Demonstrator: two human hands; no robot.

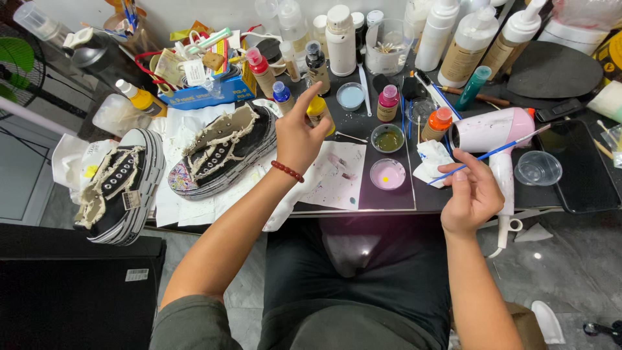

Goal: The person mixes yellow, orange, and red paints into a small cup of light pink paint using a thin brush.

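**Two hands up over a crowded paint surface**

Left hand (pixel 299 137) is raised above the dark surface (pixel 402 202), fingers curled around a small yellow paint bottle (pixel 317 111), index finger pointing up past its cap. The bottle sits at the fingertips, tilted a little, only partly showing behind the thumb. A red bead bracelet (pixel 287 171) rings that wrist.

Over to the right hand (pixel 472 196): it pinches a thin blue paintbrush (pixel 494 153) between thumb and fingers, low on the handle. The brush slants up and to the right, its pale end crossing in front of the pink and white hair dryer (pixel 494 129) lying just beyond the knuckles.

Between the two hands, on the surface, sit a pink dish (pixel 387 174) with a yellow dot of paint and, above it, a small cup of olive-green paint (pixel 387 138). A crumpled white tissue (pixel 431 162) lies just left of the brush hand, and a paint-speckled sheet of paper (pixel 338 176) lies under the left wrist.

Left of the left hand, a black sneaker (pixel 221 153) with frayed cream edging rests on white cloth, sole painted in many colours. A second black sneaker (pixel 116 188) stands further left at the surface's edge. An empty clear cup (pixel 538 168) sits right of the dryer.
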